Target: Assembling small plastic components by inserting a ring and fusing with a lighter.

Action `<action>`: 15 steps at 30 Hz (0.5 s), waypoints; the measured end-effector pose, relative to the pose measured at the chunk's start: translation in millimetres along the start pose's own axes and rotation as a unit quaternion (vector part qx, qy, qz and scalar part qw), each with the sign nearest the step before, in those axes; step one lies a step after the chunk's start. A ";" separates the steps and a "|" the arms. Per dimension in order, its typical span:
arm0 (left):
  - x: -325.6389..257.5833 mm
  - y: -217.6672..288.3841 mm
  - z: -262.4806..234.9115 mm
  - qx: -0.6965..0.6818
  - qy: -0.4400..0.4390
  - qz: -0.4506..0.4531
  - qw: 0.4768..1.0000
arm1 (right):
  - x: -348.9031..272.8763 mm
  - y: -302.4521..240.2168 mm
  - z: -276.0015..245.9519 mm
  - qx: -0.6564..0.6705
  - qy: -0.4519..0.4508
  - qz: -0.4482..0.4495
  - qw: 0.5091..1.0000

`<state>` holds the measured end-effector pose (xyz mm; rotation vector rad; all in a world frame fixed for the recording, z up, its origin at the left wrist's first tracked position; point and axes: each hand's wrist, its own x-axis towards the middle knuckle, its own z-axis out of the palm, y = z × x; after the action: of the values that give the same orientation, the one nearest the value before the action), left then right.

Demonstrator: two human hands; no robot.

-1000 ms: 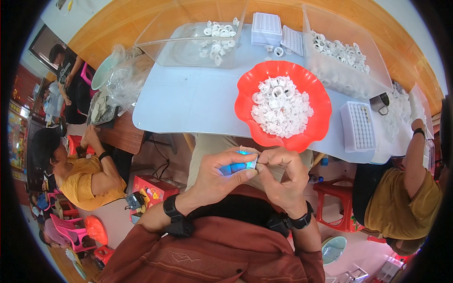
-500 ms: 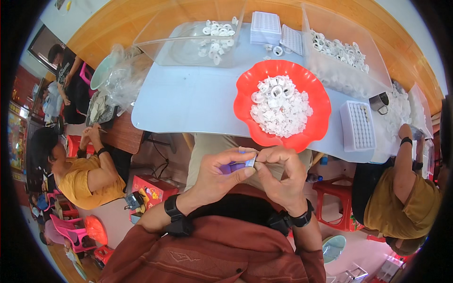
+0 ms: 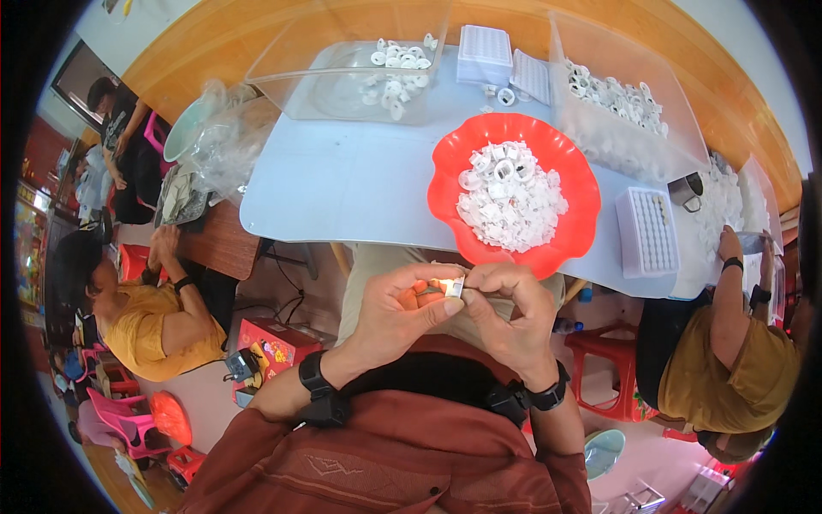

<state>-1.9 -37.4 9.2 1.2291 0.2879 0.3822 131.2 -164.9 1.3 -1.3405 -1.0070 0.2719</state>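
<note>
Above my lap, at the front edge of the table, my left hand (image 3: 385,310) pinches a small white light-up piece (image 3: 454,288) between thumb and forefinger. It glows warm orange and tints the curled fingers behind it. The thumb and fingertips of my right hand (image 3: 514,319) are pressed together at the right side of the same piece. Whether they grip a part of it is hidden. Just beyond my hands is a red scalloped bowl (image 3: 447,188), heaped with small white plastic parts (image 3: 514,210) and a few white rings.
Two clear bins (image 3: 295,96) (image 3: 685,146) of white round parts stand at the back of the pale blue table (image 3: 342,184). White trays (image 3: 484,53) are stacked between them; another tray stack (image 3: 648,236) and a metal mug (image 3: 687,190) are at right. Co-workers sit on both sides.
The light at the piece has turned from purple to orange. My hands stay in nearly the same place. The left co-worker's hands have come lower and closer together.
</note>
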 end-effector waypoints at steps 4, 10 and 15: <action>1.1 0.5 -7.6 0.029 0.041 -0.012 0.999 | 5.3 1.3 -1.6 -0.062 -0.004 -0.065 0.996; 1.6 -3.3 -21.3 0.084 0.091 0.026 0.992 | 5.5 2.1 -13.1 -0.202 0.020 -0.084 0.976; 5.7 -2.4 -29.2 0.121 0.105 0.038 0.986 | 3.2 7.5 -26.1 -0.258 0.036 -0.093 0.961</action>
<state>-8.6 -10.7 -2.3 1.4437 0.4801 0.5568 154.9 -178.3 -1.4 -1.6935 -1.1799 -0.1976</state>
